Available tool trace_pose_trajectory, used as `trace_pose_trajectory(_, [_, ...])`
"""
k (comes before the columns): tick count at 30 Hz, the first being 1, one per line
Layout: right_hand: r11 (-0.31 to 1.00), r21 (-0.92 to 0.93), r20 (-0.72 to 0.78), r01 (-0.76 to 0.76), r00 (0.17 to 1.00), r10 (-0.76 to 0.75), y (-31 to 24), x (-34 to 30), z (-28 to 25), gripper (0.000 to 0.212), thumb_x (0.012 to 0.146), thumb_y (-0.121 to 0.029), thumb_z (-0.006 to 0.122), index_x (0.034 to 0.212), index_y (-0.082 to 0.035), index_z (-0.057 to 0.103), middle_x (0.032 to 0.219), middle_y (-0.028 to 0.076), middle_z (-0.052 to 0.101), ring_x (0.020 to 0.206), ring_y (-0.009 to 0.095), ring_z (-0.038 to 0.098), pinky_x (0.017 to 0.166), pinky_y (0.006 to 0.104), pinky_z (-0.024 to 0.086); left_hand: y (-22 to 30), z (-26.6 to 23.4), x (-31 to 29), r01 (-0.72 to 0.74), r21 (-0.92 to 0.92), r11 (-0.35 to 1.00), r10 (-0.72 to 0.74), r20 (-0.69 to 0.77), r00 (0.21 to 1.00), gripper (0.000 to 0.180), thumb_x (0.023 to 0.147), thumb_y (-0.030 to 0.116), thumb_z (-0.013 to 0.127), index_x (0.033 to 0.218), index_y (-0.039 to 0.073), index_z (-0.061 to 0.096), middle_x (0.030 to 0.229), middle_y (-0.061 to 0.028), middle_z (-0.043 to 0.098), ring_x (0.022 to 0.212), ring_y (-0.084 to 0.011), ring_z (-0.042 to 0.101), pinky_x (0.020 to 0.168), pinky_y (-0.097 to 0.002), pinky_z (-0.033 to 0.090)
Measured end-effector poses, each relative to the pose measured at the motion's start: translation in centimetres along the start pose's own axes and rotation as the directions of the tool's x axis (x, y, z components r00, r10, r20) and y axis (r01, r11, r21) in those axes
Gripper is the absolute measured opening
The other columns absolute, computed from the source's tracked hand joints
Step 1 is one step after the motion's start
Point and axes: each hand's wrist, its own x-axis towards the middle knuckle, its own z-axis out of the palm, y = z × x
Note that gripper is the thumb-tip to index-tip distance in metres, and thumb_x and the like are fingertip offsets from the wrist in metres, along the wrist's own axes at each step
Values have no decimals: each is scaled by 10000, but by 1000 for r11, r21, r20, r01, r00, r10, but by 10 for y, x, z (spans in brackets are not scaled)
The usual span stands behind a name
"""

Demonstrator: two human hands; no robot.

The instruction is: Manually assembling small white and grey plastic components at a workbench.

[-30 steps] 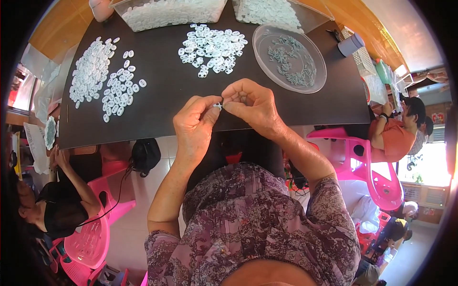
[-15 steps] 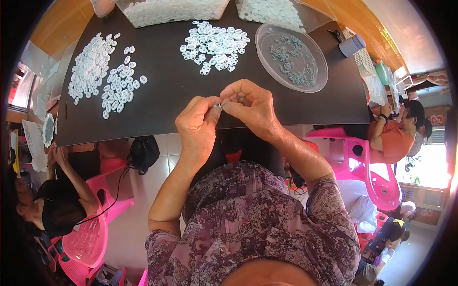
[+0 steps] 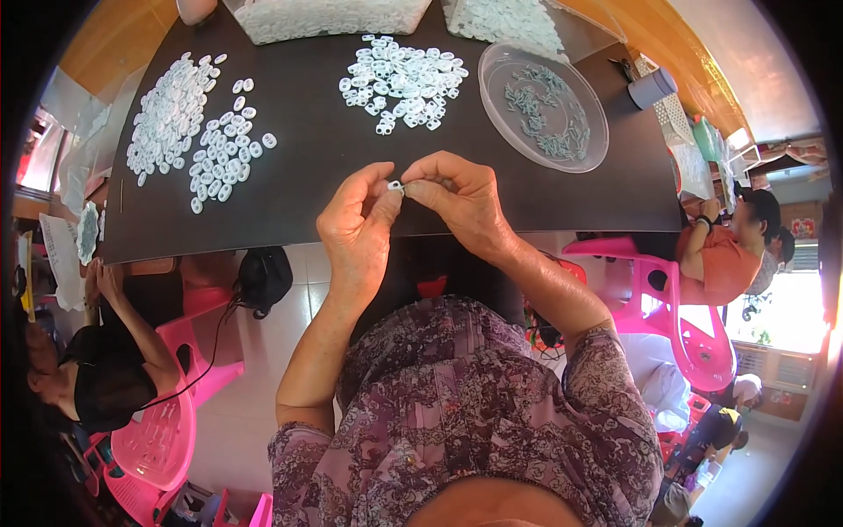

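Over the front edge of the dark table (image 3: 290, 198), my two hands meet at the fingertips. A small white oval piece with holes (image 3: 394, 185) sits at the thumb tip of my left hand (image 3: 356, 233), whose index finger is lifted a little from it. My right hand (image 3: 465, 198) pinches at the piece's right side; what lies in that pinch is too small to make out. Beyond my hands is a pile of similar white pieces (image 3: 404, 79). A round clear plastic dish (image 3: 492, 114) to the right holds small grey-green pieces (image 3: 544, 105).
More white oval pieces (image 3: 171, 114) lie at the left, with a looser group (image 3: 224, 158) beside them. Clear bins (image 3: 329, 22) of white pieces stand at the far edge. A grey cup (image 3: 652, 88) is at right. People sit on both sides, with pink chairs (image 3: 162, 439) around.
My left index finger has lifted away from the thumb, so more of the white piece shows. My hands have shifted slightly left, and the view has moved a little.
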Motion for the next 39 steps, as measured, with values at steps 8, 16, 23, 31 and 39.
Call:
trace_pose_trajectory(8, [999,-36,35,-32,999,34,-3,1,2,112,837,-39,604,936,12,616,830,7,619,774,43,540,698,203,443,-3,-4,-1,20,37,999,-20,1,1000,162,816,-40,614,977,-17,611,822,-6,564,701,-53,513,624,-187,434])
trace_pose_trajectory(16, [994,-33,5,-107,994,107,-1,0,11,81,841,-62,587,866,13,605,787,-9,590,738,41,520,654,201,437,-3,-1,-5,-9,68,998,12,-44,999,179,810,-69,596,982,-19,598,832,-24,569,727,-75,520,644,-209,447])
trace_pose_trajectory(23, [991,-118,13,-54,998,56,-2,4,17,104,839,-86,576,837,16,593,739,-12,555,693,42,481,618,210,417,-6,-4,-3,-147,223,964,161,-45,986,261,768,-124,598,997,0,599,819,-45,564,713,-109,531,649,-226,454])
trace_pose_trajectory(31, [983,-185,91,18,996,-1,-6,15,6,123,839,-96,587,888,10,627,791,21,594,750,70,534,660,234,439,-2,-7,7,-14,15,1000,15,-38,999,227,814,-88,575,1023,-7,610,802,-16,535,667,-83,495,586,-207,425])
trace_pose_trajectory(39, [655,-695,-13,297,906,-424,15,77,-35,176,758,-82,616,924,-47,661,833,128,625,774,280,580,709,364,450,-10,-13,20,9,-56,998,-11,-35,999,172,849,29,604,1011,-21,631,811,-33,608,662,-67,520,584,-193,445])
